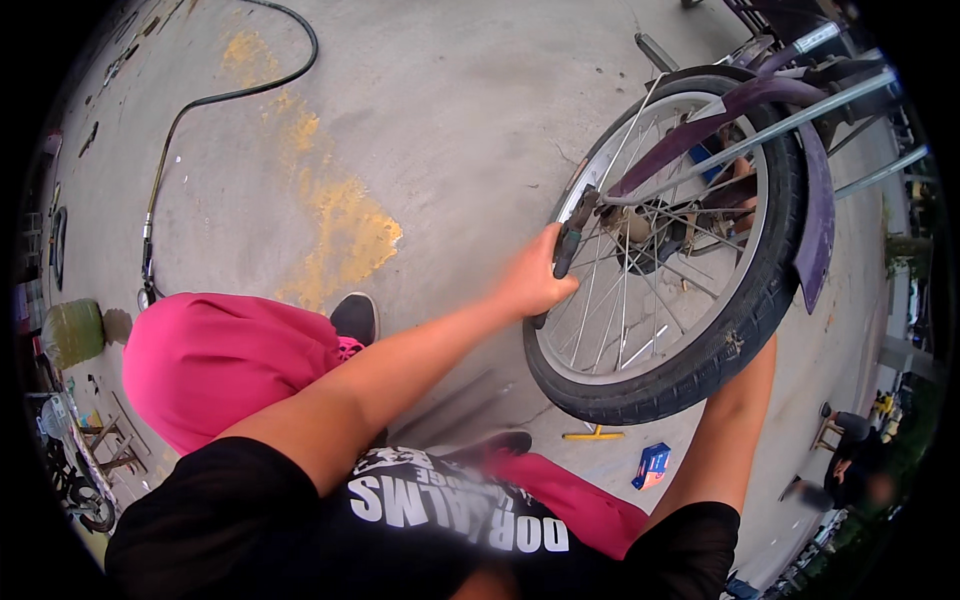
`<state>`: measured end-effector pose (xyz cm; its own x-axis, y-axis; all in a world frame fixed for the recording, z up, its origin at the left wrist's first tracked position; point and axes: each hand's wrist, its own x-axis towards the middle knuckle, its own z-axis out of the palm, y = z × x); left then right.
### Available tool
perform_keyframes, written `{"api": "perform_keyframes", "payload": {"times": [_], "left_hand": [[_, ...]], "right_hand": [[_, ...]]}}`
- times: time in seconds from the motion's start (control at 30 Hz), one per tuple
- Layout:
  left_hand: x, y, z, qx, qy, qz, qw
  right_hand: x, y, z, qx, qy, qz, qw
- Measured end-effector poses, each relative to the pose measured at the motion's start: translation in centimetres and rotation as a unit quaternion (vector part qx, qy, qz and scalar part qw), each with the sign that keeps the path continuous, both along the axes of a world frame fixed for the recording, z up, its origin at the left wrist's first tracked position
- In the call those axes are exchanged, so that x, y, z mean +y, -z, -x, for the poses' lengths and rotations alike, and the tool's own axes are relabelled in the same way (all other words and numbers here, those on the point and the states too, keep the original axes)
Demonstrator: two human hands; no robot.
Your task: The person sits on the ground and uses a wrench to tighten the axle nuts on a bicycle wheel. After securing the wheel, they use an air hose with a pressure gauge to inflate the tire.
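The grey concrete floor (430, 120), stained with a yellow patch at centre left, fills most of the frame. At the right of the frame a bicycle wheel with a black rubber tyre, silver rim and thin wire spokes (690, 370) is seen, covered along its outer side by a curved purple metal mudguard (815, 220) and crossed by silver stays from the upper right. The wheel appears to be lifted clear of the floor, which would explain why it is steadied from both sides.

A pink-clad knee (210, 360) is raised at lower left, with a black shoe (357, 318) beyond it, suggesting a crouch close to the wheel. A thin black hose (200, 100) is looped across the upper left of the frame.

The left hand (535, 280) is closed around a dark tool handle (568, 245) pressed against the rim near the spokes, at the middle of the frame. The right forearm is passed behind the tyre at lower right; the right hand is hidden by the wheel, so its grip cannot be told, though it is probably braced there.

On the floor below the tyre lie a small yellow lever-like tool (593, 434) and a small blue box (651, 465).
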<state>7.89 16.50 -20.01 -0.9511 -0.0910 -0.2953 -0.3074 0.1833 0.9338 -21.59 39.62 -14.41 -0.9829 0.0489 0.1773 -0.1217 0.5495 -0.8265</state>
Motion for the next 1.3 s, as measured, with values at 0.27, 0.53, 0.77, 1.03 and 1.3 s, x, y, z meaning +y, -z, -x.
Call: {"api": "perform_keyframes", "payload": {"times": [0.27, 0.53, 0.77, 1.03, 1.3], "left_hand": [[0.6, 1.2, -0.3, 0.041, -0.030, 0.025, 0.998], [0.6, 1.6, -0.2, 0.033, -0.048, -0.017, 0.998], [0.8, 2.2, 0.0, 0.049, -0.050, -0.040, 0.997], [1.0, 1.4, -0.1, 0.022, -0.044, -0.031, 0.998], [1.1, 2.9, 0.2, 0.032, -0.046, -0.047, 0.997]], "right_hand": [[0.3, 8.4, -0.7, -0.122, -0.002, 0.064, 0.990], [2.4, 16.5, -8.9, -0.310, -0.029, 0.205, 0.928], [3.1, 19.5, -18.8, -0.462, -0.143, 0.275, 0.831], [5.3, 14.0, -27.0, -0.458, -0.270, 0.125, 0.837], [2.2, 6.2, -32.4, -0.396, -0.221, 0.047, 0.890]]}}
